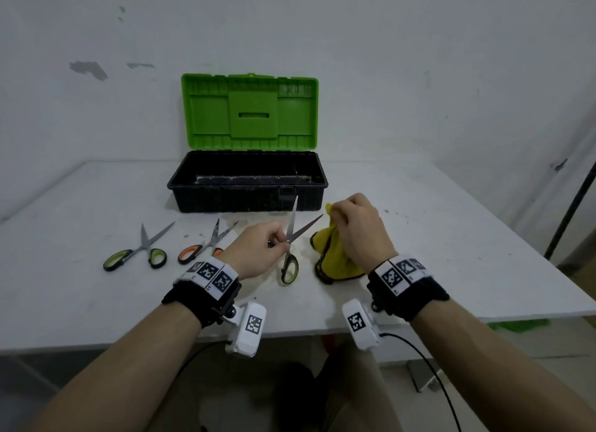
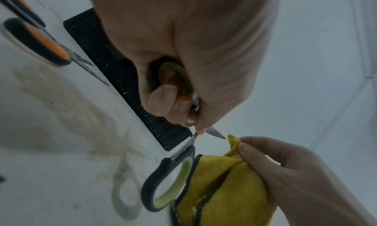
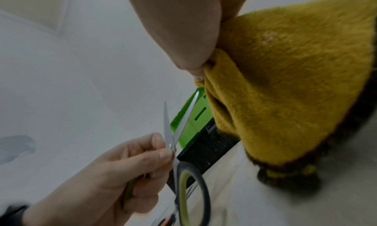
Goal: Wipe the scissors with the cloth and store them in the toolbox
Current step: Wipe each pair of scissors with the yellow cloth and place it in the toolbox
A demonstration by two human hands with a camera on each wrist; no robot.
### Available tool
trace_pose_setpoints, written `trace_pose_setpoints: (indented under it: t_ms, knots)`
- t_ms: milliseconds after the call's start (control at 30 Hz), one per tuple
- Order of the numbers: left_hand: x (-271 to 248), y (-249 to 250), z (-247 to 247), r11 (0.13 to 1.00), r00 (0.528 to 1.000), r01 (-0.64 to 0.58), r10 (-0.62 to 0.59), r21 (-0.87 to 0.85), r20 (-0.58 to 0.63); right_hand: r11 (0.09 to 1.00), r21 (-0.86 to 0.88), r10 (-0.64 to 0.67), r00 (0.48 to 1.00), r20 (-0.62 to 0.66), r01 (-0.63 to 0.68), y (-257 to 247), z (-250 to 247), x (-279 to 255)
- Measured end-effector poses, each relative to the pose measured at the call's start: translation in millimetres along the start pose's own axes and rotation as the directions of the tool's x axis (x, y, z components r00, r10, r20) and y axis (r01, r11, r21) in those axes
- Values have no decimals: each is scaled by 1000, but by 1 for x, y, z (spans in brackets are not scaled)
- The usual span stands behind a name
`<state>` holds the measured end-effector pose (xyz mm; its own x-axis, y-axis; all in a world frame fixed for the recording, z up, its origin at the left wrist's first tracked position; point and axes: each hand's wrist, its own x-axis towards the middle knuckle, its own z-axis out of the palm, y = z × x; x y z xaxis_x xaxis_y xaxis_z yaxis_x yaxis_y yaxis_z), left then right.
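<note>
Operator: White table (image 1: 451, 238) against a plain white wall. Report the left hand.

Observer: Left hand (image 1: 258, 251) holds the green-handled scissors (image 1: 292, 238) above the table. Fingers are curled through one handle loop; the fingertips (image 2: 170, 95) press near the pivot. The second loop (image 1: 289, 270) hangs free below the fingers. Blades are spread apart and point away from the fingers, toward the toolbox.

Operator: Right hand?

Observer: Right hand (image 1: 358, 231) pinches a gathered fold of the yellow cloth (image 1: 332, 254) between thumb and fingertips. The rest of the cloth hangs below the fingers, and its dark-edged lower part lies on the table. The cloth is just beside the nearer blade tip; whether they touch cannot be told.

Operator: Toolbox position?

Observer: Black toolbox (image 1: 248, 193) stands beyond both sets of fingers, its green lid (image 1: 250, 110) upright and open.

Operator: Other items?

Observer: To the outside of the left fingers, two more pairs lie flat on the table: orange-handled scissors (image 1: 206, 244) nearest the wrist, then a second green-handled pair (image 1: 142, 251) farther out. Both have their blades parted.
</note>
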<state>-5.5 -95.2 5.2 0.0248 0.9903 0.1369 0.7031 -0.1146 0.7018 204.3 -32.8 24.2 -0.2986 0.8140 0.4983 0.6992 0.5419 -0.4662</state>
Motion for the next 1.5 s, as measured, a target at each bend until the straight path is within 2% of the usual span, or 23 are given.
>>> trace_pose_setpoints:
  t_ms: [100, 200, 300, 367, 433, 500, 567, 633, 733, 833, 933, 1033, 1100, 1200, 1333, 1500]
  knots:
    - [0, 6, 0, 982, 997, 79, -75, -173, 32, 982, 52, -178, 982, -68, 181, -12, 5, -16]
    - [0, 12, 1, 915, 986, 157, -125, -371, 109, 947, 22, -320, 947, 9, 320, -19, 18, -31]
    - [0, 12, 0, 862, 977, 196, -130, -467, 170, 947, 32, -319, 948, -12, 320, -13, 20, -28]
    - [0, 8, -2, 834, 970, 221, -134, -505, 204, 963, 54, -262, 963, -60, 265, -6, 17, -20]
    - [-1, 5, -3, 821, 962, 248, -145, -515, 232, 982, 70, -167, 980, -107, 175, 2, 9, -9]
    - [-1, 5, -3, 814, 957, 267, -161, -516, 241, 984, 91, -136, 977, -165, 152, 4, 2, -5]
    - [-1, 5, -2, 799, 955, 276, -167, -534, 244, 969, 90, -212, 962, -173, 230, -4, 2, -12]
    - [0, 7, -2, 795, 956, 273, -163, -542, 243, 942, 76, -320, 942, -103, 328, -15, 8, -28]
    - [-1, 11, 0, 809, 960, 250, -134, -532, 247, 933, 54, -357, 934, 8, 356, -19, 19, -41]
    - [-2, 12, -2, 823, 963, 231, -117, -519, 242, 946, 51, -319, 948, -17, 319, -12, 19, -35]
    - [-3, 8, -6, 838, 965, 220, -112, -500, 236, 973, 64, -217, 975, -57, 220, -2, 15, -22]
    - [-5, 5, -6, 844, 954, 248, -127, -475, 272, 993, 57, -103, 993, -55, 106, 8, 8, -12]
    - [-6, 4, -5, 835, 942, 286, -156, -470, 296, 994, 70, -82, 994, -70, 87, 12, 4, -10]
    - [-4, 3, -3, 833, 937, 317, -202, -453, 285, 990, 84, -105, 989, -104, 114, 10, 1, -14]
    - [0, 1, -2, 862, 944, 312, -234, -399, 231, 976, 97, -189, 980, -55, 193, 0, 0, -22]
    - [2, -2, -4, 848, 947, 319, -266, -423, 179, 945, 81, -326, 937, 124, 318, -11, 1, -26]
